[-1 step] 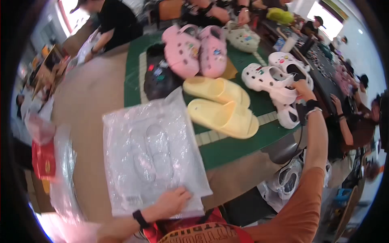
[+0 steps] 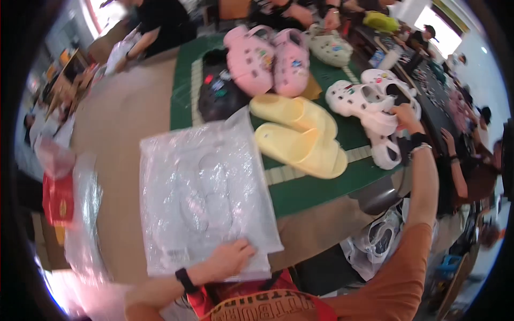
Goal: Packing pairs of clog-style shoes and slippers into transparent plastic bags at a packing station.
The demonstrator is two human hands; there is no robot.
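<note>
My left hand (image 2: 232, 259) rests with curled fingers on the near edge of a stack of clear plastic bags (image 2: 160, 198), pinching the top bag there. Shoe-shaped outlines show through the plastic. At the right, my outstretched right hand (image 2: 408, 119) grips a white clog (image 2: 369, 109) by its heel end; the fingertips are partly hidden. Another white clog (image 2: 377, 77) sits behind it, and a white clog (image 2: 386, 151) lies in front. Between my hands lies a pair of pale yellow slides (image 2: 302, 145).
A green mat (image 2: 305, 200) bears pink clogs (image 2: 251, 67), black clogs (image 2: 217, 99) and a pale green clog (image 2: 330, 48). Folded clear plastic (image 2: 83, 214) and a red packet (image 2: 58, 200) lie at left. Bagged shoes (image 2: 377, 241) are below right. Other people work around the table.
The view has shifted slightly, so the table's things sit a little further right and higher. Both hands keep their places on the bags and the white clog.
</note>
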